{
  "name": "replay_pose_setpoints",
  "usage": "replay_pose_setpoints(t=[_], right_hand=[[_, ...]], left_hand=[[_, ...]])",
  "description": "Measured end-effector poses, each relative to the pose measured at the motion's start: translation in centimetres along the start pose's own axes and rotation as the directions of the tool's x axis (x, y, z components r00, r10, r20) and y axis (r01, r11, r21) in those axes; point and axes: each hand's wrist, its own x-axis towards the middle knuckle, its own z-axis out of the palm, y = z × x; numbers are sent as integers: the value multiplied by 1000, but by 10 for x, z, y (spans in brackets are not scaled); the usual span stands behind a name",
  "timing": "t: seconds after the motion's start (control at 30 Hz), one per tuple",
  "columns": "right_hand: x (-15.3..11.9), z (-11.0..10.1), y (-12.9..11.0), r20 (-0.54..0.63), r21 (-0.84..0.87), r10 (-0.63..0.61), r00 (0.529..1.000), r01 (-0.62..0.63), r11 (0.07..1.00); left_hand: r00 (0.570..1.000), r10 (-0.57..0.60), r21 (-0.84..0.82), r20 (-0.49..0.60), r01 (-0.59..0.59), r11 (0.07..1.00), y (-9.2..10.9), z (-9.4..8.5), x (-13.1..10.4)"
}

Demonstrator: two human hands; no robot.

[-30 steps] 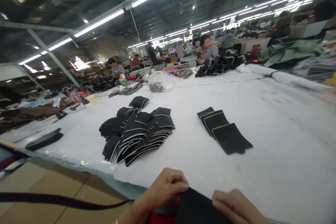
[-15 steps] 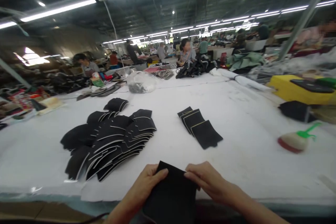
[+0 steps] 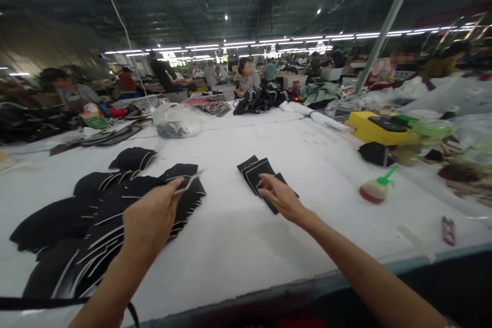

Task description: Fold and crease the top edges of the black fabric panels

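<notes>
My left hand [image 3: 149, 215] reaches over a spread heap of black fabric pieces [image 3: 57, 220] with pale edges. Its fingertips are closed on a pale-edged black piece [image 3: 186, 171] at the heap's right end; motion blurs that edge. Over a small fanned stack of black pieces [image 3: 255, 171] with thin light edges is my right hand [image 3: 282, 197]. Its thumb and fingers are apart and slightly bent, covering part of the stack's near end. I see nothing held in it.
Right of the stack stands a squeeze bottle [image 3: 374, 190] with a green nozzle. Pink snips [image 3: 448, 230] lie near the table's front edge. Farther back are a yellow box [image 3: 369, 128], a clear plastic bag [image 3: 179, 120] and a black strappy pile [image 3: 259, 100]. People work beyond.
The black piece that both hands held at the front edge is out of them. My left hand has moved left to the heap, my right forward to the stack. The view has turned right.
</notes>
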Motion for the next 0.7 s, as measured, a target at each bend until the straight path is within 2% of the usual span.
replay_pose_setpoints(t=[0.07, 0.13, 0.17, 0.23, 0.3, 0.33, 0.37, 0.43, 0.47, 0.53, 0.6, 0.7], right_hand=[[12, -5, 36, -139, -185, 159, 977, -183, 965], [19, -6, 68, -168, -272, 270, 948, -308, 912], [21, -5, 81, -157, -286, 302, 940, -335, 898], [21, -1, 98, -130, -280, 320, 938, -344, 896], [20, 3, 107, -120, -272, 324, 939, -345, 899], [19, 4, 109, -116, -262, 324, 939, -344, 902], [19, 4, 110, -112, -248, 324, 939, -342, 906], [18, 4, 109, -94, -204, 322, 942, -334, 920], [17, 4, 108, -80, -175, 316, 946, -325, 929], [14, 5, 102, -35, -103, 298, 954, -300, 948], [7, 10, 92, 41, -28, 279, 960, -278, 960], [-14, 24, 68, 218, 198, 220, 951, -264, 944]], left_hand=[[982, 11, 192, -189, 26, 981, -18, 3, 16], [980, 5, 333, -198, 63, 941, -38, 14, 28], [989, -19, 393, -144, 75, 916, -48, 23, 32], [991, -109, 477, 73, 61, 877, -66, 44, 35], [931, -202, 491, 305, 28, 871, -78, 65, 30], [903, -222, 483, 368, 18, 875, -80, 73, 27], [895, -226, 471, 384, 21, 882, -78, 78, 22], [930, -176, 418, 322, 27, 908, -66, 85, 14], [950, -124, 358, 288, 13, 934, -55, 86, 10], [958, -17, 129, 287, -21, 991, -30, 89, 4], [941, 48, -178, 334, 13, 984, -4, 95, -1], [878, 89, -508, 470, 187, 841, 22, 109, -10]])
